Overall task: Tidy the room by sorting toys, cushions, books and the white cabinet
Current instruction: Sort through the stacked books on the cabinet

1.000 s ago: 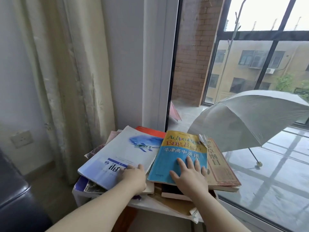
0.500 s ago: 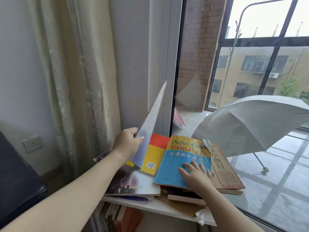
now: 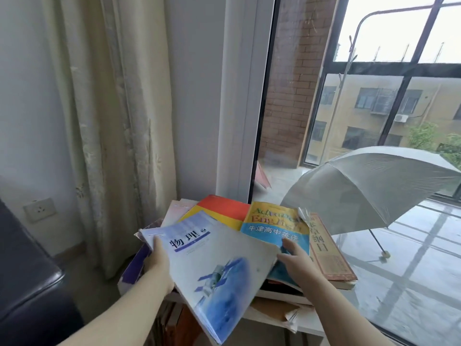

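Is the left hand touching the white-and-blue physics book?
Touching: the head view shows the left hand gripping the physics book at its left edge, thumb on the cover.

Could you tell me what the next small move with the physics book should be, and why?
Probably lower the physics book flat onto the red-and-yellow book, squared beside the blue English book. The left hand grips its left edge, it is tilted and overlaps the English book, and the right hand rests open at its right edge.
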`<state>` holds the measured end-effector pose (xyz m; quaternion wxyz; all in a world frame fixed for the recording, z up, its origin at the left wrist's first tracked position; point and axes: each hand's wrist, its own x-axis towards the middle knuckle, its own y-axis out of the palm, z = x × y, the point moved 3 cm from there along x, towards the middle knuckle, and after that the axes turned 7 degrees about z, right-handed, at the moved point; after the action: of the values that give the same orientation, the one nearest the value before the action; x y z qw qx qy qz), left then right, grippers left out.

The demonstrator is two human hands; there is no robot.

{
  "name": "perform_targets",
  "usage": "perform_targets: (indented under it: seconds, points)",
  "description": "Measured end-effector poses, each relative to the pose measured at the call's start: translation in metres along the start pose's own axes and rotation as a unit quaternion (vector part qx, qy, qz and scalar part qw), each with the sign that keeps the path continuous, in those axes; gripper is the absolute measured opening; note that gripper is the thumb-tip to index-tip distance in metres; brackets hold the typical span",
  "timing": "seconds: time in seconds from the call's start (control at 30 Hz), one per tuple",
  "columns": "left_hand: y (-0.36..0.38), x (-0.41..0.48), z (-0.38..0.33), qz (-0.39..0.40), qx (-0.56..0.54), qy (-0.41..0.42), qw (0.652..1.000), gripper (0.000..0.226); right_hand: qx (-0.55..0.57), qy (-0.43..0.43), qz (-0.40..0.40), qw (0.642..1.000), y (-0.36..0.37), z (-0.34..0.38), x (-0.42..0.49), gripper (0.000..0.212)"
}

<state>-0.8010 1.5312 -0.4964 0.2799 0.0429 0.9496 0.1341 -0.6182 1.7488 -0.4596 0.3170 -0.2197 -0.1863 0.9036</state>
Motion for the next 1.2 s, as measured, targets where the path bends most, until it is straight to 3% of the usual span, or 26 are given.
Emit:
perform_targets:
  seconds: [0.1,0.2,0.3,0.37,0.5,0.57,0.63,0.77,0.83,0.93,0.97,1.03,1.1,1.13,1.2]
  points:
    - [0.001,-0.011,-0.003,0.026,0.203,0.065,0.977,0.028,-0.182,-0.011,-0.034,0.983,0.005,0.005,-0.004,0.049]
    - [0.006,-0.007,-0.018,0.036,0.331,0.151,0.931,0.036,-0.302,-0.054,-0.025,0.951,0.012,0.010,-0.008,0.050]
    - [0.002,-0.012,-0.038,-0.042,0.469,0.250,0.846,0.018,-0.339,-0.054,-0.037,0.939,0.015,0.010,-0.010,0.051]
    - [-0.001,-0.021,-0.041,-0.060,0.500,0.271,0.820,0.020,-0.356,-0.058,-0.056,0.931,0.017,0.012,-0.011,0.051]
    - [-0.014,0.002,-0.025,-0.025,0.512,0.127,0.849,0.034,-0.466,-0.044,-0.001,0.883,0.033,0.017,-0.011,0.068]
    - [-0.019,0.014,-0.022,0.002,0.493,0.097,0.864,0.033,-0.485,-0.043,0.003,0.873,0.036,0.018,-0.011,0.066]
    - [-0.024,0.024,-0.023,0.018,0.446,0.072,0.892,0.027,-0.523,-0.067,-0.021,0.850,0.039,0.022,-0.013,0.058]
    - [-0.033,0.035,-0.025,0.037,0.365,0.025,0.930,0.022,-0.563,-0.208,-0.114,0.791,0.049,0.031,-0.016,0.043]
    - [-0.037,0.037,-0.024,0.046,0.331,-0.006,0.943,0.023,-0.497,-0.222,-0.177,0.820,0.045,0.033,-0.020,0.043]
    - [-0.039,0.030,-0.023,0.073,0.271,-0.048,0.959,0.013,-0.389,-0.133,-0.256,0.875,0.025,0.046,-0.025,0.007]
    - [-0.039,0.029,-0.022,0.080,0.253,-0.057,0.962,0.012,-0.317,-0.131,-0.299,0.890,0.019,0.049,-0.023,0.010]
    - [-0.040,0.028,-0.022,0.090,0.242,-0.064,0.964,0.015,-0.220,-0.214,-0.338,0.890,0.016,0.059,-0.026,0.018]
    - [-0.043,0.029,-0.022,0.080,0.204,-0.075,0.973,0.018,-0.213,-0.319,-0.355,0.852,0.027,0.070,-0.035,0.018]
    - [-0.041,0.027,-0.021,0.080,0.181,-0.077,0.977,0.019,-0.226,-0.363,-0.319,0.846,0.038,0.074,-0.040,0.018]
    - [-0.039,0.038,-0.021,0.102,0.138,-0.053,0.984,0.024,-0.296,-0.472,-0.244,0.794,0.067,0.069,-0.050,0.011]
